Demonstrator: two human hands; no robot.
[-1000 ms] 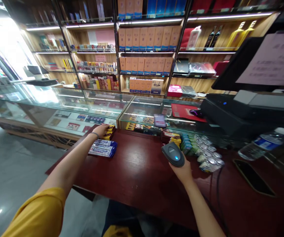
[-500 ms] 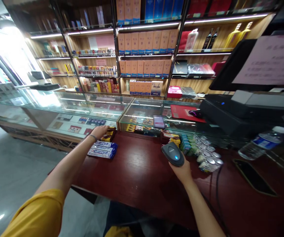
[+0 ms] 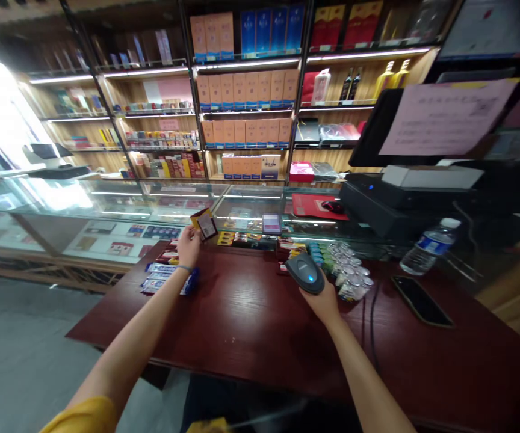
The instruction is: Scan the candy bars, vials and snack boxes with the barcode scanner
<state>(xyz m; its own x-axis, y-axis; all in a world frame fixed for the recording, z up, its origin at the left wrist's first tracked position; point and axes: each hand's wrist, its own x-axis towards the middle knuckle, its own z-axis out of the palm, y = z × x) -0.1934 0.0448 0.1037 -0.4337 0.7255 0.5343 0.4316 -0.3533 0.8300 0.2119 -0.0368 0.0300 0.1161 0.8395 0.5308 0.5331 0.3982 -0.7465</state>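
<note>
While the left hand [image 3: 188, 245] lifts a small packet [image 3: 205, 224] clear of the desk [image 3: 251, 325], its grip is clenched on the packet's lower edge, label side tilted toward the scanner [image 3: 306, 273]. The right hand [image 3: 321, 299] has its grip wrapped around that scanner, blue light showing, well apart to the packet's right. Blue packs [image 3: 163, 279] lie just below the left grip. Between both grips the desk lies bare; candy tubs [image 3: 348, 278] crowd the right grip's far side.
</note>
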